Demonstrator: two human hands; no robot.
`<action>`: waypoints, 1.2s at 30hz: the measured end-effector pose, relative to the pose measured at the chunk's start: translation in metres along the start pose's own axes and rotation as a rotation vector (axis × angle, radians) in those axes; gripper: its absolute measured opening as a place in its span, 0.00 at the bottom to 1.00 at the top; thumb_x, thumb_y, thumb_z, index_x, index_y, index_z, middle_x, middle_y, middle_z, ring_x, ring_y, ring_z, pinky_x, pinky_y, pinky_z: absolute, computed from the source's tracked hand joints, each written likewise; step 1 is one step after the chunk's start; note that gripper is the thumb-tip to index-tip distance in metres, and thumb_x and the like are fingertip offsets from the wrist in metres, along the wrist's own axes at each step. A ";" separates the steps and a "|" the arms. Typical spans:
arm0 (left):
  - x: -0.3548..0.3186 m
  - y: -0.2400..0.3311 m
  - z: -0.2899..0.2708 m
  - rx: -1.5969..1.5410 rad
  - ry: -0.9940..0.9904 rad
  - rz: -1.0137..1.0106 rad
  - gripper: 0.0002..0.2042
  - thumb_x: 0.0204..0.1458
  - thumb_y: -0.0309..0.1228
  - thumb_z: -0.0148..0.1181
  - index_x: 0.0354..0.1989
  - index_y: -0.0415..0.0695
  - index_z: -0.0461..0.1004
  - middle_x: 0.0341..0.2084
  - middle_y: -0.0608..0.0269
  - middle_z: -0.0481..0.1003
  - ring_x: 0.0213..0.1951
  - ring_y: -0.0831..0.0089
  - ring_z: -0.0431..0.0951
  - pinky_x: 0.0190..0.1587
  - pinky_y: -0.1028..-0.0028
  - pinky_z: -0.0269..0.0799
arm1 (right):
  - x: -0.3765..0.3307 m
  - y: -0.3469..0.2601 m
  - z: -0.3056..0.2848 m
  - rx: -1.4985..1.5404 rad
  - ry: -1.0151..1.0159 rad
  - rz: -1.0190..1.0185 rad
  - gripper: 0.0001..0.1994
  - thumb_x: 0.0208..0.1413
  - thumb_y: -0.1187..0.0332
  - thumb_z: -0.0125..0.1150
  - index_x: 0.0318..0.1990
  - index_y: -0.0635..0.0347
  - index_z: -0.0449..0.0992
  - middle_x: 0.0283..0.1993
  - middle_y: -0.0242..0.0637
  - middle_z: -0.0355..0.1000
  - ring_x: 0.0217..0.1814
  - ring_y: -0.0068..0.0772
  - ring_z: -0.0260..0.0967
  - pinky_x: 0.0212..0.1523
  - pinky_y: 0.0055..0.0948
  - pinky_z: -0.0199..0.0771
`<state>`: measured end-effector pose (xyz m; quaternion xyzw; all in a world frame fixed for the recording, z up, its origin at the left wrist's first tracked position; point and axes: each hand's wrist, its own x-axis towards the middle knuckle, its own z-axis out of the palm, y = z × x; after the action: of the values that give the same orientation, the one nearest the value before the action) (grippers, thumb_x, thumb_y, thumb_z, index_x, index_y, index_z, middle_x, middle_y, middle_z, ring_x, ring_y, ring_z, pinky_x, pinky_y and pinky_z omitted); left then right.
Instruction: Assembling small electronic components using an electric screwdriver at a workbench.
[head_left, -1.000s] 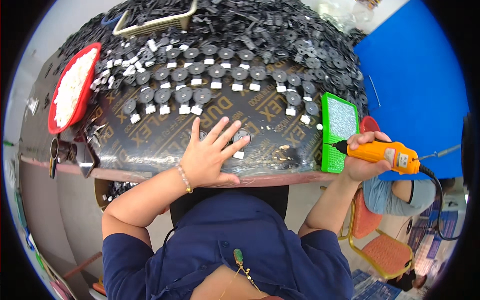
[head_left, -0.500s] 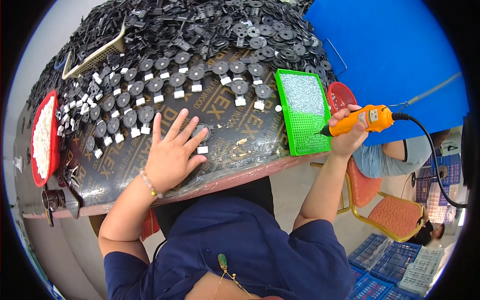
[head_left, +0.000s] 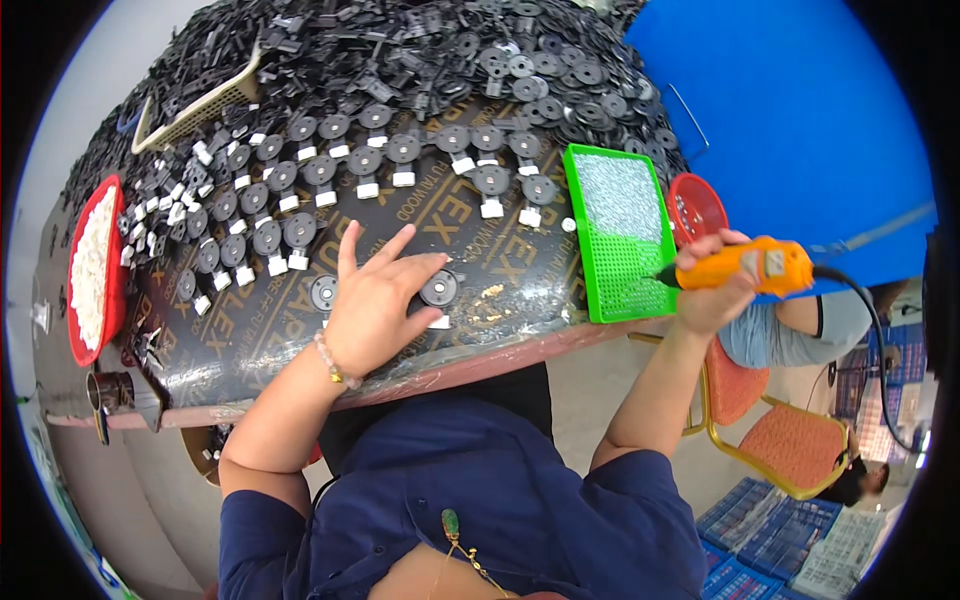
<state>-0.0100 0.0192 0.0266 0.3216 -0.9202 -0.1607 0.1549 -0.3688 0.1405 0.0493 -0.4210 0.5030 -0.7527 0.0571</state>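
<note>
My left hand lies low over the dark board with its fingers spread. Its fingertips touch or nearly touch a black round part with a white tab. Another black disc shows on the other side of the hand, partly covered by it. My right hand is wrapped round an orange electric screwdriver. The screwdriver's dark tip points left, above the green perforated tray, which holds many small silvery pieces at its far end.
Rows of assembled black discs with white tabs stand beyond my left hand. A heap of black parts fills the back. A red tray of white pieces is at left, a red bowl at right. Chairs and a person sit beyond.
My left hand has slid to the right, and the disc by its fingers has moved right and nearer. A second disc has come into sight left of the hand. The screwdriver stays in my right hand.
</note>
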 end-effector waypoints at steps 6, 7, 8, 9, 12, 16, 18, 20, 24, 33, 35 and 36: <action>-0.003 -0.004 0.005 0.025 0.114 0.051 0.23 0.46 0.46 0.74 0.50 0.50 0.82 0.46 0.70 0.83 0.69 0.62 0.66 0.73 0.38 0.30 | -0.008 -0.037 0.039 0.267 -0.165 -0.059 0.44 0.49 0.24 0.57 0.55 0.59 0.68 0.33 0.42 0.73 0.24 0.34 0.70 0.27 0.35 0.74; -0.005 -0.006 0.010 0.030 0.136 0.052 0.22 0.45 0.45 0.74 0.48 0.50 0.83 0.45 0.71 0.83 0.69 0.63 0.66 0.73 0.37 0.29 | -0.014 -0.039 0.061 0.390 -0.263 -0.076 0.45 0.49 0.23 0.56 0.55 0.59 0.68 0.34 0.43 0.73 0.25 0.35 0.71 0.27 0.35 0.75; -0.006 -0.008 0.011 0.034 0.142 0.031 0.22 0.45 0.45 0.74 0.48 0.50 0.83 0.45 0.71 0.83 0.69 0.63 0.66 0.73 0.37 0.29 | -0.022 -0.036 0.082 0.518 -0.360 -0.090 0.46 0.49 0.23 0.55 0.56 0.60 0.67 0.34 0.44 0.74 0.25 0.35 0.72 0.27 0.36 0.76; -0.005 -0.008 0.012 0.025 0.150 0.047 0.22 0.45 0.45 0.74 0.48 0.51 0.83 0.44 0.71 0.83 0.69 0.63 0.66 0.73 0.37 0.29 | -0.029 -0.036 0.102 0.583 -0.405 -0.038 0.45 0.49 0.23 0.55 0.55 0.60 0.68 0.34 0.45 0.74 0.26 0.35 0.73 0.28 0.36 0.76; -0.006 -0.011 0.015 0.019 0.168 0.035 0.22 0.43 0.43 0.75 0.47 0.51 0.83 0.43 0.72 0.82 0.69 0.64 0.66 0.73 0.36 0.30 | -0.050 -0.029 0.148 0.674 -0.484 0.113 0.47 0.45 0.23 0.60 0.54 0.61 0.67 0.33 0.45 0.75 0.27 0.36 0.74 0.31 0.36 0.79; -0.007 -0.010 0.017 0.017 0.182 0.044 0.20 0.43 0.44 0.74 0.45 0.51 0.84 0.42 0.73 0.82 0.69 0.64 0.65 0.71 0.32 0.36 | -0.061 -0.020 0.171 0.623 -0.546 0.281 0.48 0.40 0.24 0.66 0.51 0.62 0.65 0.32 0.44 0.74 0.28 0.35 0.75 0.34 0.36 0.80; -0.008 -0.011 0.017 0.017 0.205 0.057 0.20 0.43 0.44 0.74 0.45 0.51 0.84 0.42 0.73 0.82 0.69 0.64 0.65 0.71 0.32 0.36 | -0.063 -0.017 0.177 0.591 -0.562 0.328 0.48 0.39 0.23 0.65 0.51 0.62 0.65 0.31 0.43 0.74 0.28 0.34 0.74 0.33 0.35 0.80; -0.009 -0.011 0.016 0.005 0.202 0.045 0.20 0.44 0.44 0.74 0.46 0.51 0.84 0.42 0.73 0.82 0.69 0.64 0.65 0.72 0.32 0.35 | -0.065 -0.010 0.179 0.500 -0.566 0.241 0.45 0.48 0.22 0.55 0.51 0.60 0.66 0.32 0.44 0.75 0.25 0.32 0.73 0.28 0.33 0.78; -0.010 -0.011 0.019 0.012 0.168 0.026 0.21 0.42 0.43 0.75 0.47 0.53 0.84 0.44 0.74 0.81 0.71 0.65 0.63 0.71 0.33 0.35 | -0.066 -0.011 0.182 0.511 -0.584 0.258 0.44 0.47 0.22 0.54 0.49 0.59 0.66 0.32 0.43 0.74 0.24 0.31 0.72 0.28 0.32 0.77; -0.010 -0.011 0.020 -0.010 0.186 0.025 0.21 0.41 0.42 0.75 0.46 0.52 0.83 0.43 0.74 0.81 0.71 0.65 0.64 0.71 0.34 0.36 | -0.076 -0.010 0.186 0.470 -0.625 0.255 0.47 0.39 0.20 0.57 0.45 0.61 0.65 0.31 0.41 0.75 0.25 0.27 0.72 0.26 0.21 0.74; -0.010 -0.011 0.020 -0.015 0.189 0.030 0.21 0.41 0.42 0.75 0.46 0.52 0.83 0.43 0.73 0.81 0.70 0.65 0.64 0.71 0.34 0.36 | -0.073 -0.011 0.184 0.439 -0.630 0.260 0.47 0.41 0.19 0.55 0.46 0.60 0.65 0.31 0.42 0.74 0.24 0.29 0.72 0.27 0.26 0.76; -0.009 -0.011 0.021 -0.006 0.197 0.038 0.21 0.42 0.42 0.75 0.46 0.51 0.83 0.43 0.73 0.81 0.70 0.65 0.64 0.71 0.34 0.36 | -0.070 -0.011 0.182 0.411 -0.637 0.264 0.46 0.43 0.19 0.54 0.47 0.59 0.66 0.31 0.42 0.73 0.23 0.30 0.71 0.29 0.32 0.77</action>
<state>-0.0057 0.0210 0.0017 0.3181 -0.9058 -0.1282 0.2489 -0.1949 0.0523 0.0431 -0.5451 0.3486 -0.6555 0.3895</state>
